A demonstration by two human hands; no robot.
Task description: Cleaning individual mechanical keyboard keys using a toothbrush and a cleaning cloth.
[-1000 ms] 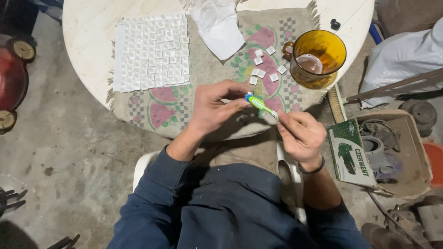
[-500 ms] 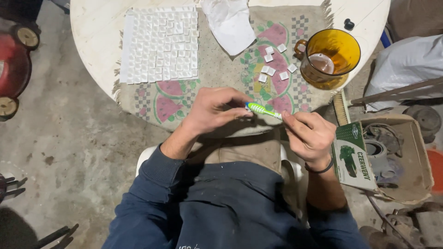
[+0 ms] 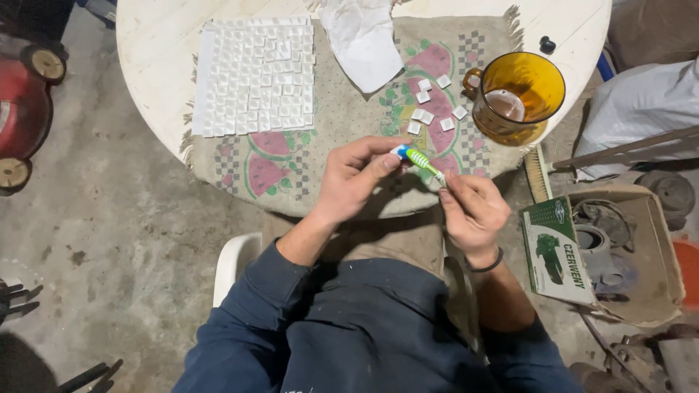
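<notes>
A small green and blue tube is pinched in the closed fingers of the left hand, just over the near table edge. Its tip is gripped by the right hand, fingers closed. 7 loose white tiles lie beyond, beside an amber mug.

head cam | looks steeply down | near | round table, lap

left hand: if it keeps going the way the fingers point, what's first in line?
Left hand fingers point up-right, pinching the small green tube. Straight on, the loose white square tiles on the patterned cloth come first, then the amber glass mug. Height above the cloth is unclear.
</notes>
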